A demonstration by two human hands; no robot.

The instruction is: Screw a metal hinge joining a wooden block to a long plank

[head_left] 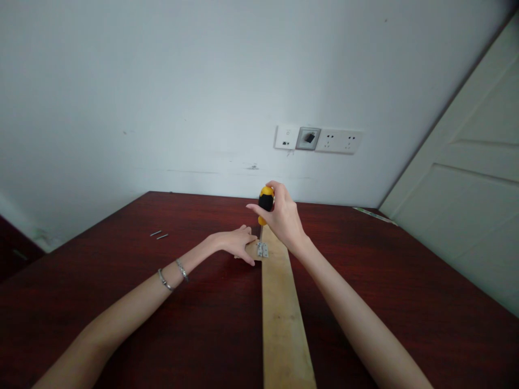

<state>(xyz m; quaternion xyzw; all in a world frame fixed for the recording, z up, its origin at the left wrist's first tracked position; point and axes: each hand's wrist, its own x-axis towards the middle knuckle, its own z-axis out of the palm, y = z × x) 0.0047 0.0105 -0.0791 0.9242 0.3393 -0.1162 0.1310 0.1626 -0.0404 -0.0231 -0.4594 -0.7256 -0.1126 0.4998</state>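
Observation:
A yellow and black screwdriver (266,202) stands nearly upright over a small metal hinge (263,249). My right hand (285,219) is closed around its handle from the right, the thumb stretched out to the left. The thin shaft points down at the hinge's left leaf; whether the tip sits in a screw is too small to tell. The hinge lies across the joint between a long wooden plank (284,319) and a short wooden piece (253,250). My left hand (237,241) grips the short piece, thumb on the near side, fingers on the far side.
Two screws or nails (162,236) lie on the dark red table (141,254) at the left. A pale wall with sockets (338,141) rises behind the table. A thin printed strip (375,215) lies at the back right, near a white panelled door (474,178).

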